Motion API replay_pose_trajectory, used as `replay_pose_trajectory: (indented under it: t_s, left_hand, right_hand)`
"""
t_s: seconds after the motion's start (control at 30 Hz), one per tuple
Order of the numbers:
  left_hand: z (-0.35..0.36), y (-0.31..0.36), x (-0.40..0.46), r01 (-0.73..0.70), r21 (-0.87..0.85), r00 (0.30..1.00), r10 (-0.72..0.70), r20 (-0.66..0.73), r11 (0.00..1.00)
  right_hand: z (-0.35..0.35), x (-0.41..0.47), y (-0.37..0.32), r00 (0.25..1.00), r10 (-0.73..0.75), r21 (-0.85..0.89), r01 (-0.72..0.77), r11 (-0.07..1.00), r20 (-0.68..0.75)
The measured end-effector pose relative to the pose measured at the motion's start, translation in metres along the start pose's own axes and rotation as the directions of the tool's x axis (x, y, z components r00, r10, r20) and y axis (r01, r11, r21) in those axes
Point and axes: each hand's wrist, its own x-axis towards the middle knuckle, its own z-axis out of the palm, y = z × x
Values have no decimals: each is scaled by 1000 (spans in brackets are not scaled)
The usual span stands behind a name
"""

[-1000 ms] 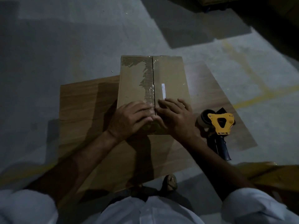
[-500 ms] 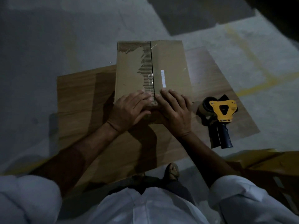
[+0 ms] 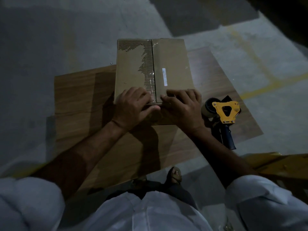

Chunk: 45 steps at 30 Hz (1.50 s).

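Note:
A closed brown cardboard box (image 3: 133, 70) lies on a wooden board (image 3: 80, 97) on the concrete floor. Its top paper layer is torn left of the centre seam, and clear tape (image 3: 152, 64) runs along that seam. My left hand (image 3: 133, 107) and my right hand (image 3: 183, 109) press side by side on the box's near edge at the seam's end. Their fingers lie on the top and the thumbs point down over the front face. Neither hand holds anything.
A yellow tape dispenser (image 3: 225, 110) with a dark handle lies on the board just right of my right hand. Flat cardboard (image 3: 283, 165) lies at the lower right. My sandalled foot (image 3: 174, 175) stands by the board's near edge. Yellow lines (image 3: 275, 82) cross the floor.
Both hands have slid back along the seam from the box top to its near edge, thumbs now over the front face. The dispenser has not moved.

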Motion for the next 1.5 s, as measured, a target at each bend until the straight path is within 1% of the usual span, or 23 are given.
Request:
replay_pose_trajectory:
  t_s: [0.07, 0.17, 0.23, 0.33, 0.4, 0.5, 0.6, 0.67, 0.73, 0.8, 0.87, 0.93, 1.03, 1.13, 1.2, 1.27, 1.33, 1.4, 1.43, 1.5]
  left_hand:
    - [4, 0, -8, -32, 63, 999, 32, -2, 998]
    - [5, 4, -13, -44, 126, 998, 38, 50, 991]
    - [2, 3, -11, -24, 94, 995, 15, 94, 995]
    - [-3, -3, -7, 30, -41, 992, -24, 123, 999]
    - [-4, -3, -1, 36, -53, 994, -30, 104, 998]
    - [3, -1, 2, 13, 7, 1000, -13, 24, 1000]
    - [8, -6, -4, -65, 72, 998, 67, -16, 995]
    - [9, -7, -9, -106, 107, 994, 107, -1, 989]
    - [9, -4, -9, -88, 120, 996, 84, 40, 989]
    - [6, -3, -8, -43, 93, 996, 36, 77, 995]
    - [2, -5, -5, 6, 21, 997, -8, 82, 1000]
    - [0, -4, 0, 28, -5, 997, -27, 70, 1000]
    - [6, 1, 1, 33, 23, 999, -33, 10, 999]
    - [12, 0, -5, -3, 70, 999, 6, -39, 998]
    - [12, -1, -7, -47, 121, 999, 48, -8, 992]
    - [10, -2, -9, -57, 133, 998, 51, 44, 989]
    - [7, -4, -9, -24, 93, 998, 18, 67, 995]
    - [3, -4, -6, 16, 6, 998, -16, 68, 1000]
    - [2, -3, -4, 34, -20, 997, -33, 65, 999]
    - [2, 0, -1, 59, -7, 997, -59, 42, 998]
  right_hand:
    - [6, -11, -7, 999, 43, -22, -44, 999, -25]
    - [6, -13, -11, 999, 54, -22, -54, 998, 7]
    - [-3, -8, -8, 997, 36, 27, -38, 999, 63]
    - [-16, 1, 4, 995, -21, 126, 8, 992, 101]
    - [-18, 10, 9, 996, -31, 135, 21, 991, 79]
    - [-6, 9, 8, 999, -33, 90, 34, 995, -13]
    - [7, -4, 3, 995, -22, 29, 25, 999, -96]
    - [12, -14, -2, 995, -8, 3, 8, 1000, -103]
    - [12, -16, -4, 997, -4, -17, 3, 1000, -77]
    - [5, -14, -3, 999, -22, -18, 21, 1000, -29]
    - [-4, -4, 3, 999, -46, 33, 45, 998, 17]
    - [-11, 9, 10, 996, -85, 88, 81, 993, 39]
    - [-11, 18, 16, 994, -111, 98, 111, 989, 0]
    - [-2, 6, 14, 994, -90, 64, 94, 994, -67]
    - [2, -4, 10, 995, -67, 20, 69, 997, -67]
    - [3, -11, 7, 995, -80, -11, 79, 997, -61]
    - [-3, -7, 8, 997, -81, 18, 81, 997, -14]
    - [-9, 2, 12, 996, -92, 60, 91, 994, 22]
    - [-10, 8, 15, 994, -107, 71, 105, 992, 19]
    - [-9, 16, 19, 991, -134, 82, 134, 988, -10]
